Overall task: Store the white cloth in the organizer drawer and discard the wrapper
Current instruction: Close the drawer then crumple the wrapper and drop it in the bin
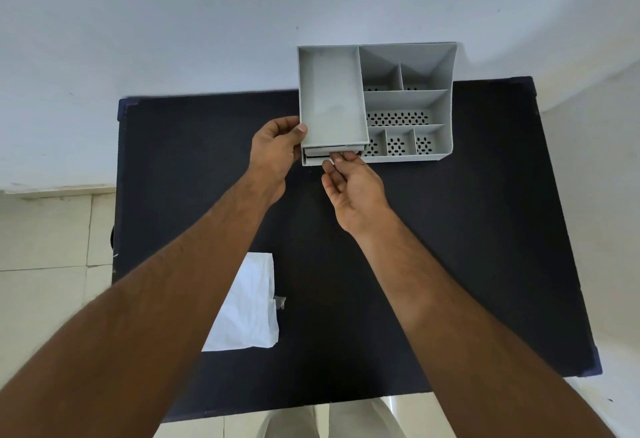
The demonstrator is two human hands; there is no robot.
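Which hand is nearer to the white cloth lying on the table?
Neither clearly. The left hand grips the organizer's left front corner and the right hand is at its drawer, both far beyond the white cloth, which lies beside the left forearm.

I see a dark table (450,264) spread beneath both hands, its blue-edged corners showing well beyond them on either side. Past the hands, behind the table's far edge, a pale wall (207,22) fills the top of my view. Off to the left of the left arm lies a light tiled floor (45,247). Near the elbows, at the table's near edge, pale trousers (346,420) show.
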